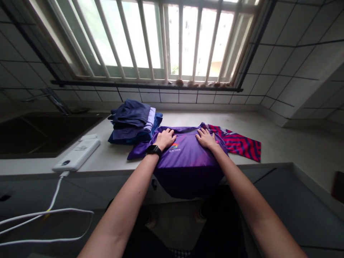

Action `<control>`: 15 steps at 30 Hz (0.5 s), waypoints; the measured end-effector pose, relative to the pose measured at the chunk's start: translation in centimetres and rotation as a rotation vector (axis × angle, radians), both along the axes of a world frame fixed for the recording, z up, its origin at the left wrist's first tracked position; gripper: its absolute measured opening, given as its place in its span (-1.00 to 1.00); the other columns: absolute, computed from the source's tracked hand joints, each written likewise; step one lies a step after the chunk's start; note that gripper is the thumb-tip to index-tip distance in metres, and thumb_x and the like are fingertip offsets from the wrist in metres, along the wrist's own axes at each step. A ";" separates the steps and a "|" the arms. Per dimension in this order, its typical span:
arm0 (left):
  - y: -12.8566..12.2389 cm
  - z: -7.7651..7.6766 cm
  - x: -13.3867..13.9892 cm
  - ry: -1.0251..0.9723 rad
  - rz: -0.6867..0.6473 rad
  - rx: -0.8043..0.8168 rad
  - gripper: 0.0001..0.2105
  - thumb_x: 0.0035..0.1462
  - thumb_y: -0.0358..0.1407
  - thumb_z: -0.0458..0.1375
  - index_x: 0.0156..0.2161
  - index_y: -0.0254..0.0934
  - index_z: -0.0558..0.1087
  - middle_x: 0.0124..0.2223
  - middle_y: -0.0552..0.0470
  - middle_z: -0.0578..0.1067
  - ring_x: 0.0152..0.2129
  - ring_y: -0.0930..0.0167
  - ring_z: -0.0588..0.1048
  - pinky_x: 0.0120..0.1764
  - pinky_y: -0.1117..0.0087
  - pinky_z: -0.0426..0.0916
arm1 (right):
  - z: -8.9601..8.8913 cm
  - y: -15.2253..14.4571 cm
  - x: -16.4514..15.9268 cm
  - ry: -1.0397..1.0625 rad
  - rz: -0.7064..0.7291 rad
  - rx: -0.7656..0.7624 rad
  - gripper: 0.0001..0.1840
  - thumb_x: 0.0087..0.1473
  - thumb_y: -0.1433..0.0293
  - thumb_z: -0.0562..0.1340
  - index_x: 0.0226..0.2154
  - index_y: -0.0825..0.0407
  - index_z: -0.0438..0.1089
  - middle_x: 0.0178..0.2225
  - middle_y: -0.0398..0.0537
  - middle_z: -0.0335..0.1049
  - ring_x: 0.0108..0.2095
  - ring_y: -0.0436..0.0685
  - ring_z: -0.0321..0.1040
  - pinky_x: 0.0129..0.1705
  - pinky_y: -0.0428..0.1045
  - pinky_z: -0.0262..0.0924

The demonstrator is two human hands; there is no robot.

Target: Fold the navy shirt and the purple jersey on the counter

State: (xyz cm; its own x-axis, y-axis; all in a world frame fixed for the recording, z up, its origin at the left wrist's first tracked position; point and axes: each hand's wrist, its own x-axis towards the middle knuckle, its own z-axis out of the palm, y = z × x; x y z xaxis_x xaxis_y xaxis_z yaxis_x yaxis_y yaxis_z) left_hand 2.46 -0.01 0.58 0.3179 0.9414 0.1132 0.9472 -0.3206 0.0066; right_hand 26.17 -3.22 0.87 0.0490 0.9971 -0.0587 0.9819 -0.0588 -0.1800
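A purple T-shirt (188, 152) lies spread on the white counter, its collar toward the window and its lower part hanging over the front edge. One sleeve, patterned in red and dark blue (243, 144), stretches out to the right. My left hand (165, 139), below a black watch, rests flat on the shirt's upper left, near a small colourful logo. On the upper right my right hand (206, 138) lies flat with its fingers spread. Both hands are open and press on the fabric. Left of the shirt sits a stack of folded clothes (131, 122) in dark blue and lilac, touching its sleeve.
A white power strip (77, 153) lies on the counter at the left, its white cable (55, 195) dropping over the front edge. Beyond it are a dark sink (40, 132) and a tap (57, 102). A barred window (166, 43) is behind the counter (274, 143).
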 end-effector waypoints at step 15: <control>0.1 0.2 1.3 0.048 -0.101 0.227 -0.57 0.39 -0.26 -0.08 0.19 -0.34 0.47 0.35 -0.30 0.37 0.29 0.08 0.31 0.28 0.05 0.15 | -1.4 1.8 0.2 0.034 -0.098 0.199 -0.36 0.41 0.21 -0.07 0.40 0.12 0.20 0.50 0.21 -0.02 0.49 0.30 -0.11 0.46 0.35 -0.17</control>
